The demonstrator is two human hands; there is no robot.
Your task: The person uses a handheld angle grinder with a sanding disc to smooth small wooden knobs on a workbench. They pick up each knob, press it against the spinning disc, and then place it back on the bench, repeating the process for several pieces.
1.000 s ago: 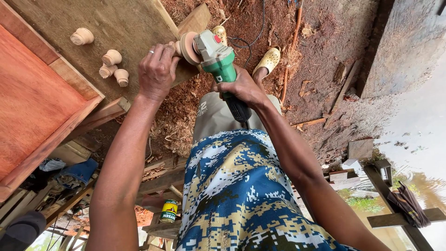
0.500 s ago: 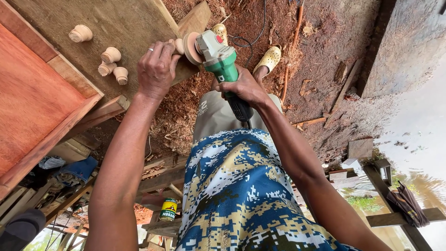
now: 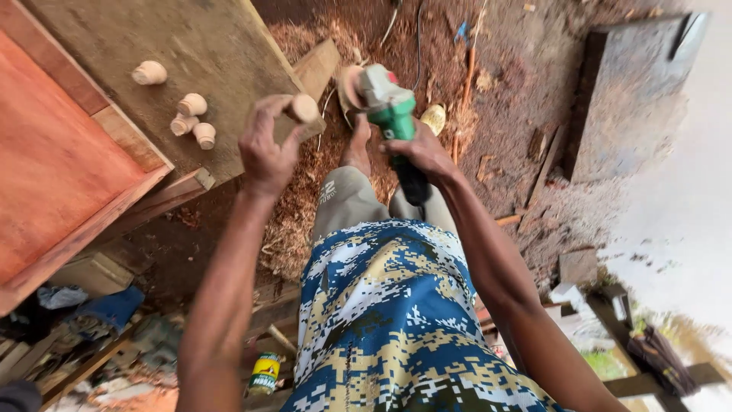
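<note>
Head view: left hand (image 3: 267,149) grips wooden knob (image 3: 303,108) past bench edge (image 3: 252,164); right hand (image 3: 419,149) clasps grinder (image 3: 385,103).

Soft daylight enters from the right, where the edge blows out to white glare; shadows are faint, the wide lens bends the edges, and motion blurs the angle grinder (image 3: 385,103)

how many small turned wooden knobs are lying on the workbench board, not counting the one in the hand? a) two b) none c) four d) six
c, four: one wooden knob lies alone and three clustered knobs lie near it on the workbench board, while the left hand holds a fifth piece apart from them.
</note>
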